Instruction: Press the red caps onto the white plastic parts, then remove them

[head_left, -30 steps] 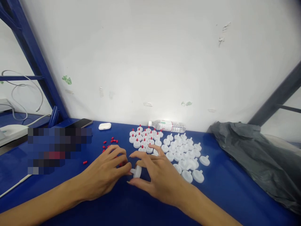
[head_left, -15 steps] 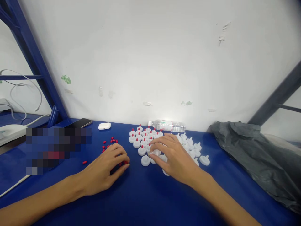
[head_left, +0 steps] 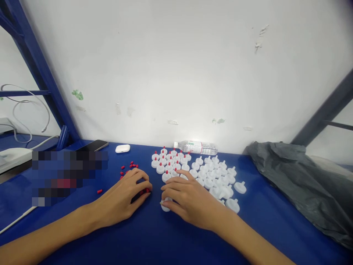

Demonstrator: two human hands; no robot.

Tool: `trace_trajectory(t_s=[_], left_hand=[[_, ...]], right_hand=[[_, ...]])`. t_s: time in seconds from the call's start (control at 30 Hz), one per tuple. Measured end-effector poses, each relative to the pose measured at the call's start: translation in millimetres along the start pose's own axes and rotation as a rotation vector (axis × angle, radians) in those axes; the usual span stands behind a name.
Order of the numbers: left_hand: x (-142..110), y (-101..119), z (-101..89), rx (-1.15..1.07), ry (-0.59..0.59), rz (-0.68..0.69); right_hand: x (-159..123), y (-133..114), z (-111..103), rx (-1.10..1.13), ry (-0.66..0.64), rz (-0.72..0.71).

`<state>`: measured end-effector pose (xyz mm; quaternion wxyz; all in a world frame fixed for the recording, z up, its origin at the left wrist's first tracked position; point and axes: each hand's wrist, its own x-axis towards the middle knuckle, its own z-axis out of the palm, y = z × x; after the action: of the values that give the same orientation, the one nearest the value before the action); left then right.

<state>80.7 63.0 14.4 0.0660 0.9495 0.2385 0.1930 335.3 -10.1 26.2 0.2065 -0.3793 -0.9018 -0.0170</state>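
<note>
Near the table's middle, my left hand (head_left: 129,193) rests with its fingers curled and thumb close to the fingertips, and small red tip caps (head_left: 147,190) show in its grasp. More loose red tip caps (head_left: 133,165) lie just beyond it. My right hand (head_left: 190,195) is closed by thumb and fingers on a white nozzle cap (head_left: 166,207), partly hidden by the fingers. Behind that hand stand several white nozzle caps with red tips (head_left: 160,169). Bare white nozzle caps (head_left: 216,173) are clustered to its right; some sit partly under the hand.
Against the white wall lies a clear plastic bottle (head_left: 209,148). A white earbud case (head_left: 122,148) and a phone (head_left: 96,145) are at the back left. Dark grey plastic sheeting (head_left: 298,187) covers the right side. White cables (head_left: 16,221) run along the left.
My right hand has moved left and toward me, now on a white nozzle cap in front of the group. The bare caps at right are more exposed. My left hand has barely moved.
</note>
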Motion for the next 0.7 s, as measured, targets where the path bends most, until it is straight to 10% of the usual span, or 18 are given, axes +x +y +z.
trace_trajectory(t_s=[0.7], left_hand=[[-2,-4,0.6,-0.030,-0.067,-0.077]], right_hand=[[-4,18,-16,-0.201,0.020,0.261]])
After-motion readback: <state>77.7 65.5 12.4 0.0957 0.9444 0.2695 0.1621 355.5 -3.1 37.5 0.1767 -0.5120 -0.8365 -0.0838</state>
